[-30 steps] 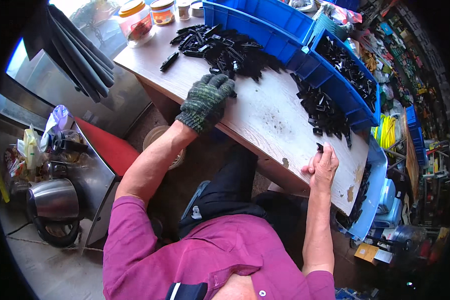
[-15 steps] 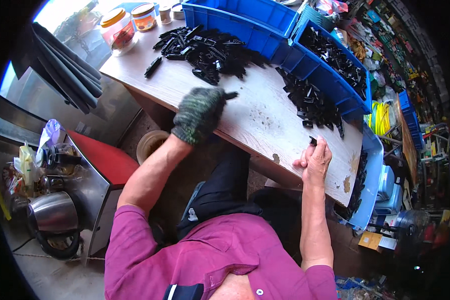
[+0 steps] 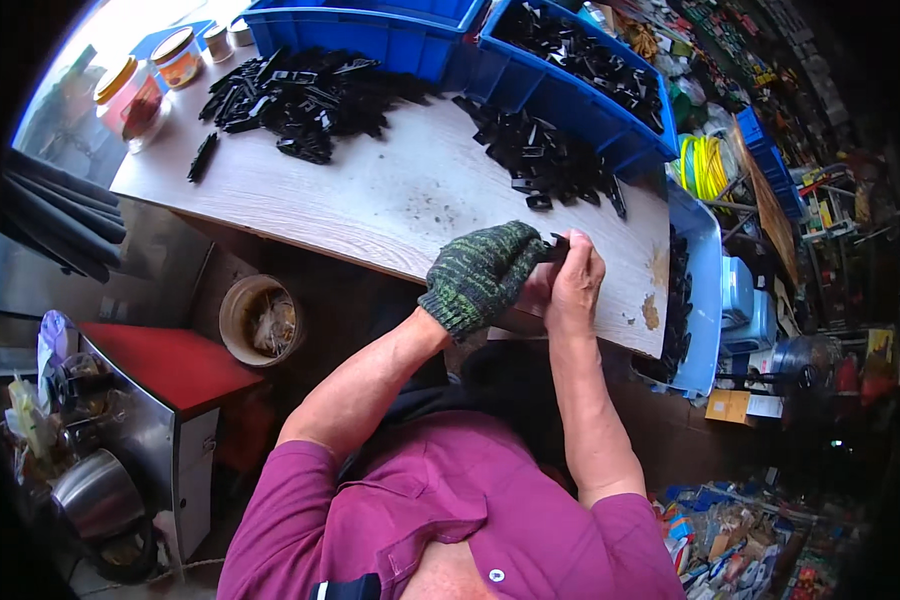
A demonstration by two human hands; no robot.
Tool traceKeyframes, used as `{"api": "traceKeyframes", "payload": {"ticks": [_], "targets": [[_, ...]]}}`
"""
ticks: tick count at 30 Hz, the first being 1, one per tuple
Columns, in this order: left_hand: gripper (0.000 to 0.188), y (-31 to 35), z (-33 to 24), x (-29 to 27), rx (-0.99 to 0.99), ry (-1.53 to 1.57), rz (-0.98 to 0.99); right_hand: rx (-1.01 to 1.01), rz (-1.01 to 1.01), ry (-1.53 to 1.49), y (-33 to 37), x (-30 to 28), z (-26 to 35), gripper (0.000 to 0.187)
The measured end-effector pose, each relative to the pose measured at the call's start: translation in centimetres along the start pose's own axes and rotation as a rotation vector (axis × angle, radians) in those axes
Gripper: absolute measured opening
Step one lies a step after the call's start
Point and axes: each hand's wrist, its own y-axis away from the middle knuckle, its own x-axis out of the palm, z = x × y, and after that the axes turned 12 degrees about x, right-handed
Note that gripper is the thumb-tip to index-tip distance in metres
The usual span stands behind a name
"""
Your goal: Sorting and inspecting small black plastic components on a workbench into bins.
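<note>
Black part point(image 3: 558, 240), small, partly hidden: pinched at fingertips of bare right hand point(image 3: 575, 275), above near edge of table point(image 3: 370, 210). Right grip narrow, closed on the part. Left hand point(image 3: 480, 275) gloved in dark green, fingers curled, close against the right at the part; grip contents hidden, cannot tell whether holding anything. Beyond the hands: right pile point(image 3: 545, 160) of black parts, in front of right bin point(image 3: 570, 108), blue, filled with the like. Farther left: left pile point(image 3: 300, 100), before left bin point(image 3: 360, 45), also blue. Single piece point(image 3: 202, 157) lying apart, near table's left end. Right of table: pale blue tub point(image 3: 705, 300). On floor, left: bucket point(image 3: 228, 325).
</note>
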Motion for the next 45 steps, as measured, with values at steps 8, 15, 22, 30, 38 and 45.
{"api": "traceKeyframes", "payload": {"ticks": [8,15,22,30,38,45], "targets": [[0.022,-1.2,-2.9,3.8,-0.253,0.014,-0.162,-0.378,-0.074,0.259,-1.5,-2.1,-1.8,0.024],[0.024,-1.3,-3.3,3.6,-0.174,0.019,-0.107,-0.359,-0.084,0.227,-1.2,-2.4,-1.3,0.026],[0.042,-0.2,-1.9,2.9,-0.206,0.296,-0.044,-0.180,-0.065,0.101,-0.2,-1.6,0.5,0.027],[0.032,0.2,-1.8,2.7,-0.144,0.343,-0.055,-0.023,-0.512,-0.397,-5.2,-11.9,8.1,0.033],[0.027,0.4,-1.7,3.2,-0.045,0.181,-0.070,0.046,-0.565,-0.035,-8.5,-14.1,6.5,0.043],[0.027,0.3,-1.8,3.4,-0.045,0.173,-0.054,0.111,-0.433,0.353,-11.7,-9.5,6.0,0.046]]}}
